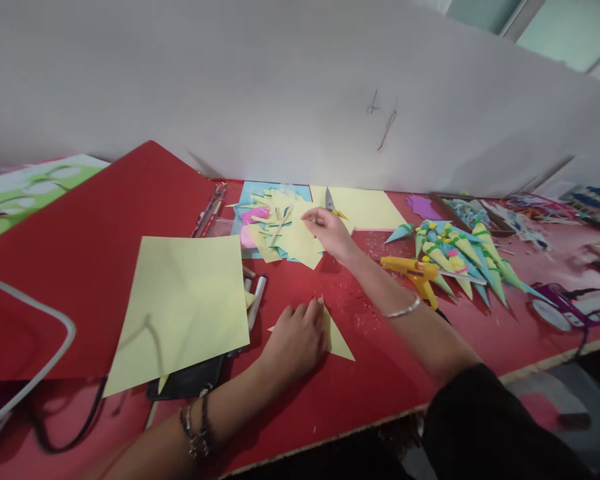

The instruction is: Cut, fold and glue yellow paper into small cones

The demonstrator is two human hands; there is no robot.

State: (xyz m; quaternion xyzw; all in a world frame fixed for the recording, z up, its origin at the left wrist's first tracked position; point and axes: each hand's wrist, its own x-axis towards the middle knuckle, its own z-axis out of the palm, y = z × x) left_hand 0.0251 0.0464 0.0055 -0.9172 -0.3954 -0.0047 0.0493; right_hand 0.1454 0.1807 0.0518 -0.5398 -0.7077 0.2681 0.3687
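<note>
My left hand (297, 337) rests on a small yellow paper triangle (339, 339) on the red table, its fingers curled together over the paper. Farther back, my right hand (329, 229) is over a heap of yellow paper scraps (300, 237), with thumb and index fingertips close together; whether anything thin is between them is too small to tell. Just behind that hand lie scissors (333, 203) with yellow handles on a pale yellow sheet (375, 210). A large yellow sheet (185, 300) lies left of my left hand, over a black tray.
An orange glue gun (413, 268) lies right of my right forearm, beside a pile of yellow and blue paper cones (463, 253). Markers (257, 301) lie near the yellow sheet. A white cable (63, 333) loops at the left; a purple device (563, 303) sits far right.
</note>
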